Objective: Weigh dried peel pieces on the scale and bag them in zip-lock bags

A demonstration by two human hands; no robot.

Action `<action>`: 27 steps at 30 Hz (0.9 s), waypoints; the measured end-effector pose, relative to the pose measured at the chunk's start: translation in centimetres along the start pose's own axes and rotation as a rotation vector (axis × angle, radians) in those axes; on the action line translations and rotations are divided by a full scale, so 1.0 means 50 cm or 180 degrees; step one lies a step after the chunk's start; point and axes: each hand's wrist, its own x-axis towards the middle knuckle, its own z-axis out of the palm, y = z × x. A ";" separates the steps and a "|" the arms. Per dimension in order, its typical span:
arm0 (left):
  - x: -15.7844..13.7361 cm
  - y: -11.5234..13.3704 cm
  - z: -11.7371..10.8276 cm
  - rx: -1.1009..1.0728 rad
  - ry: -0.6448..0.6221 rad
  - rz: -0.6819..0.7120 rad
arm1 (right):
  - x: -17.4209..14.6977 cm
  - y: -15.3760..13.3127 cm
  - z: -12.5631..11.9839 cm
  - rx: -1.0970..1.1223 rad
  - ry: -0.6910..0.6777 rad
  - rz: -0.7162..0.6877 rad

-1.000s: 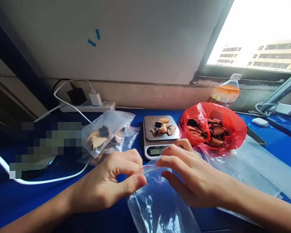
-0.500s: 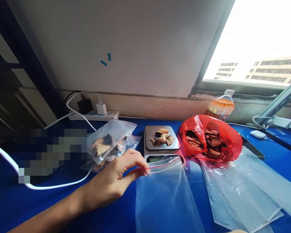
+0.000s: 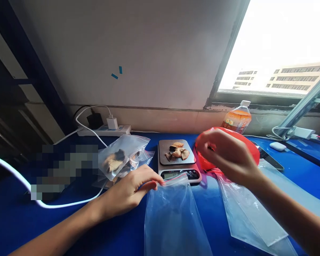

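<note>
My left hand (image 3: 138,186) pinches the top corner of a clear zip bag (image 3: 176,220) by its red-lined seal; the bag hangs flat in front of the scale. Dried brown peel pieces (image 3: 177,152) lie on the steel plate of the digital scale (image 3: 163,160). My right hand (image 3: 226,153), smeared by motion with its fingers partly curled, is over the red plastic bag (image 3: 252,145) and covers most of its contents. Whether it holds anything cannot be made out.
Filled zip bags (image 3: 122,151) lie left of my left hand. More flat clear bags (image 3: 245,217) are spread at the right, near a phone (image 3: 269,158) and an orange drink bottle (image 3: 237,119). A power strip (image 3: 96,131) and a white cable (image 3: 69,205) lie at the left.
My right hand has come in from the lower right to the red bag. My left hand still pinches the clear bag, now slightly further left in view and clear of the scale's buttons.
</note>
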 end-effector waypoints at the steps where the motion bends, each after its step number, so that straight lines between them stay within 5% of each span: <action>1: 0.000 0.000 0.000 0.0037 0.0011 0.0026 | 0.045 0.005 0.002 -0.0179 0.0098 0.0168; 5: -0.002 -0.001 0.000 0.0083 -0.0031 0.0152 | 0.134 0.033 0.056 -0.0989 -0.0123 0.0297; 10: -0.004 -0.007 0.004 0.0101 -0.0166 0.0279 | 0.122 0.024 0.084 -0.1275 -0.0598 0.0225; 15: -0.007 -0.010 0.005 0.0114 -0.0132 0.0401 | 0.106 0.016 0.053 -0.0753 -0.0592 0.0764; 19: -0.003 -0.004 0.006 0.0218 0.0032 0.0732 | 0.091 -0.006 0.049 0.0324 -0.0370 0.0472; 24: 0.003 0.007 0.008 0.0457 0.0331 0.0983 | 0.090 -0.045 0.071 0.0597 -0.1169 0.0122; 27: 0.005 -0.002 0.011 0.0594 0.0278 0.0824 | 0.094 -0.045 0.088 0.0385 -0.1188 0.0272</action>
